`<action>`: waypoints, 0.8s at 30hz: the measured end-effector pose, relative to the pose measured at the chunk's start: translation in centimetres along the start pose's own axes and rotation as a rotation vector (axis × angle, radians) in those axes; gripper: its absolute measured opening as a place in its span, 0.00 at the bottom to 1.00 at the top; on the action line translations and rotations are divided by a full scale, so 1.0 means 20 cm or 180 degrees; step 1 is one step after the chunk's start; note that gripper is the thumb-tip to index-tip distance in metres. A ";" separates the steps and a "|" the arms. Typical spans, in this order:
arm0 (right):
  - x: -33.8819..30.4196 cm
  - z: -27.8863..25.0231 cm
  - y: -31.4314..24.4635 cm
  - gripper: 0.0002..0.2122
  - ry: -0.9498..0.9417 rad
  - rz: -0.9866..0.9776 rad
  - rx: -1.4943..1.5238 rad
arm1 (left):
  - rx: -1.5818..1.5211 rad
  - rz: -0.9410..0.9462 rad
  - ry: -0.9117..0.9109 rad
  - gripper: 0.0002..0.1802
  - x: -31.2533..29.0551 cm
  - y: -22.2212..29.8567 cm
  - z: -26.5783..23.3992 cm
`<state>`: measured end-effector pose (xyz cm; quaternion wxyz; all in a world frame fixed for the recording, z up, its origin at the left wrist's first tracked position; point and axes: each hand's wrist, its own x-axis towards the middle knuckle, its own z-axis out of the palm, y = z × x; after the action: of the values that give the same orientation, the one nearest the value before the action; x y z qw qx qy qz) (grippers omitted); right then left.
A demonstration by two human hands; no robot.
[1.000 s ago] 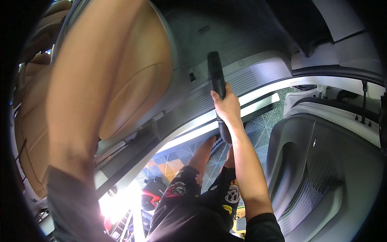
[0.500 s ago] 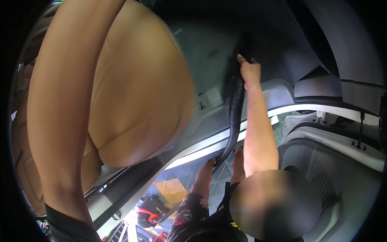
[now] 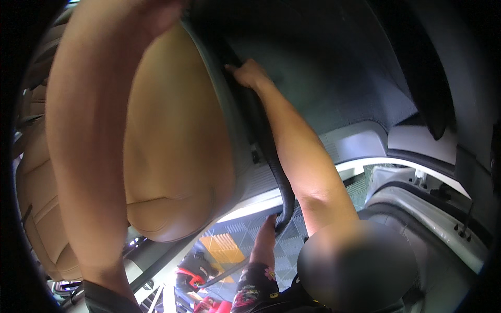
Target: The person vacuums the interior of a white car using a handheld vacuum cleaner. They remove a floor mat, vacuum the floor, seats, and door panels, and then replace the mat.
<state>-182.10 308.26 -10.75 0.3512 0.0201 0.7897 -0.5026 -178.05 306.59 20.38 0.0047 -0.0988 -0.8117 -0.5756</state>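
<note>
My right hand is closed round the dark upper part of a black vacuum cleaner hose in a car footwell. The end beyond the hand lies in shadow along the side of the tan seat, and its tip cannot be made out. Below the hand, the ribbed hose bends over the door sill and drops outside beside my leg. My left arm reaches up across the seat. Only part of my left hand shows at the upper edge, its fingers hidden.
Dark carpet covers the footwell. The pale door sill crosses below it, and the open car door stands at the right. Outside, a red and black machine rests near the patterned floor tiles.
My right hand has swung left with the hose, from mid-footwell to the seat's side. My left arm is now more bent, and part of the hand has come into view. The view has shifted slightly.
</note>
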 end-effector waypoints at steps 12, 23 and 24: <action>0.49 0.09 -0.03 0.41 0.0297 -0.1436 -0.0303 | 0.0288 -0.0181 0.0135 0.10 0.00 0.00 0.03; 0.75 0.12 -0.23 0.32 0.0447 -0.1300 -0.0044 | 0.0202 -0.0315 0.0051 0.08 0.00 -0.06 0.16; 0.75 0.09 -0.21 0.28 0.0327 -0.1220 -0.0064 | 0.0153 -0.0333 0.0062 0.08 0.00 -0.08 0.15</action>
<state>-193.96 299.89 -16.54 0.2085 -0.1086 0.8009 -0.5506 -178.00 308.93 17.87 -0.0151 -0.0504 -0.8293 -0.5563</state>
